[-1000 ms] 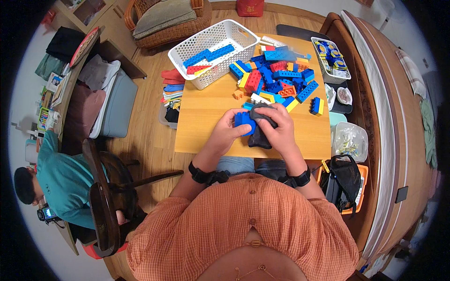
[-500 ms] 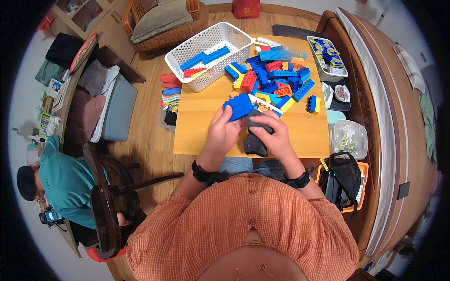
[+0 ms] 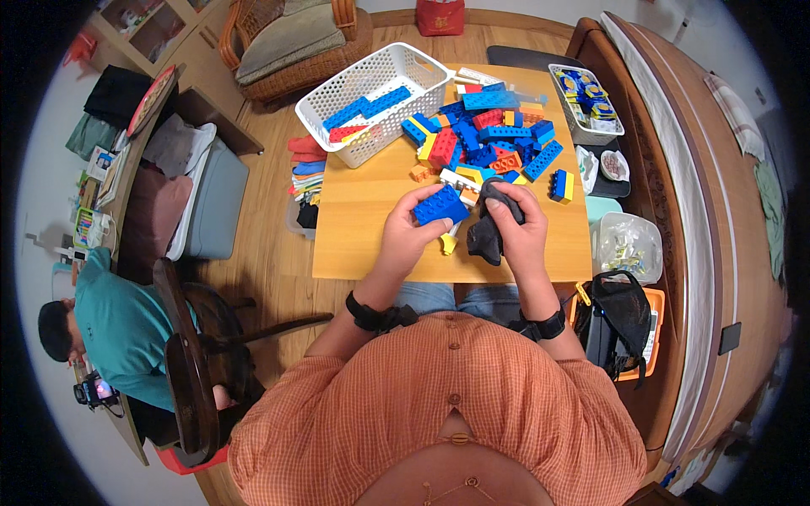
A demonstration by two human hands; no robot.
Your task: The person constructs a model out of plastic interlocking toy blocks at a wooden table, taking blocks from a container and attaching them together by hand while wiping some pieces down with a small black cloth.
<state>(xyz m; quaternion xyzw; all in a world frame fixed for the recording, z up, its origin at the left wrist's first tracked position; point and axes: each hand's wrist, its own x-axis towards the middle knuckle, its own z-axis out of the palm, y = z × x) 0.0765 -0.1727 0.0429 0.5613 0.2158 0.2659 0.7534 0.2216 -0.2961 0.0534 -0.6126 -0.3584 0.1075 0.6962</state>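
Basket (image 3: 396, 126) placed on far left of table (image 3: 363, 223); loose blocks (image 3: 489, 139) heaped right of basket. Before these, single block (image 3: 440, 207) held left of cloth (image 3: 483, 234).

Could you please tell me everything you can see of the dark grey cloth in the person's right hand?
The dark grey, soft-looking fabric cloth is bunched and creased, with no pattern that can be made out. The right hand grips its upper part, the thumb pressing on it; the lower part hangs loosely toward the wearer, over the yellow-brown, wood-look table. It lies right of the blue studded plastic-looking block. Whether it touches the table is unclear.
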